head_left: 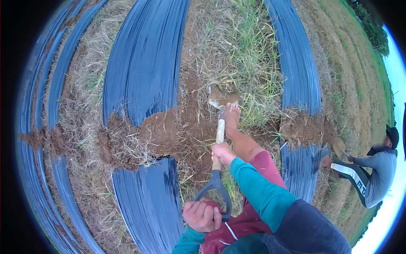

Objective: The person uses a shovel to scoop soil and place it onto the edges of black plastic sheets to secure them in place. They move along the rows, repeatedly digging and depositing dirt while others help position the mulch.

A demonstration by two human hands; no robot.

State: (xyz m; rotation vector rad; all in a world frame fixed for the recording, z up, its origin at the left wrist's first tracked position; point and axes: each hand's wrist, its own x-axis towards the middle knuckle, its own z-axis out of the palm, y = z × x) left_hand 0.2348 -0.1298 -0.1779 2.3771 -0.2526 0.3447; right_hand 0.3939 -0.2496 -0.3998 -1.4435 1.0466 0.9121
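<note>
L hand (202, 216), grip closed on shovel hdl. (216, 180); R hand (222, 153), grip closed on wooden shaft (220, 132); bare foot (232, 119) nr. blade (218, 96).

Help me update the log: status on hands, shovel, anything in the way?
Left hand gripping handle, right hand round shaft. Bare foot at shovel blade. Grass close by; co-worker apart, off to the right.

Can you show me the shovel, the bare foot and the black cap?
Shovel (220, 132): head view, on its wooden shaft.
Bare foot (231, 119): head view, on its top.
Black cap (393, 135): head view, on its crown.
</note>
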